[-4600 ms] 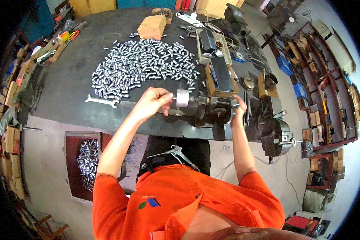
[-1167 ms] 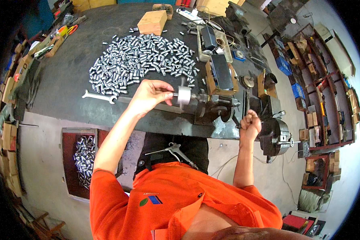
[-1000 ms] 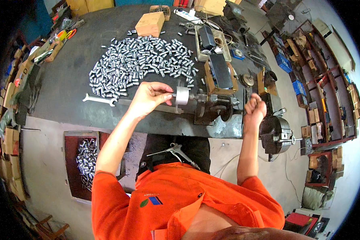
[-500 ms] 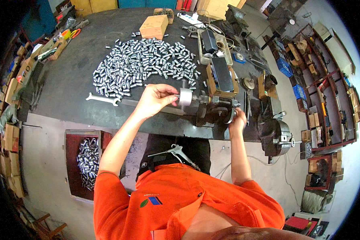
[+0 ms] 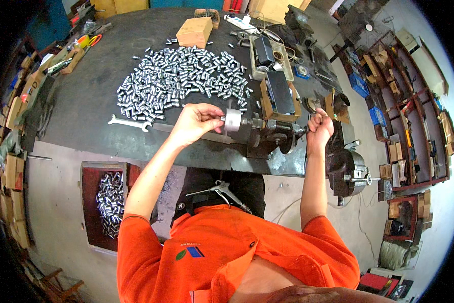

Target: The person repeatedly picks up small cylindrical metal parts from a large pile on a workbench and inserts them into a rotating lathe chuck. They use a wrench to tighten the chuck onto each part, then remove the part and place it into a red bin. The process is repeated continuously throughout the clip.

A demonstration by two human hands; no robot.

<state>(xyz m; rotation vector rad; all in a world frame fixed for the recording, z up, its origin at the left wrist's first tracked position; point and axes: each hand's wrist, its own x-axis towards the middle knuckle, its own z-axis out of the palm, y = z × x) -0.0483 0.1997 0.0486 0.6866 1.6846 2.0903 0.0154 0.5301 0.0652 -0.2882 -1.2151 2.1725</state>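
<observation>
A small bench-mounted spindle fixture point(image 5: 270, 143) stands at the table's front edge, with a silver cylindrical head point(image 5: 233, 120) on its left end. My left hand point(image 5: 199, 123) is closed in a pinch at the face of that head, on a small metal piece that the fingers mostly cover. Beyond the fixture's right end, my right hand point(image 5: 319, 130) is raised with its fingers curled in, apparently round the crank handle, which the fingers hide. Short shiny metal sleeves point(image 5: 181, 81) lie in a wide heap behind my left hand.
An open-end wrench point(image 5: 130, 123) lies left of my left hand. A wooden block point(image 5: 194, 32) sits behind the heap; a box with a dark case point(image 5: 280, 93) is behind the fixture. A bench vise point(image 5: 349, 171) stands at right. An air blow gun point(image 5: 222, 192) rests at my waist, and a bin of sleeves point(image 5: 105, 164) stands below left.
My right hand has moved up and to the right, away from the round disc at the fixture's right end. My left hand stays at the silver head.
</observation>
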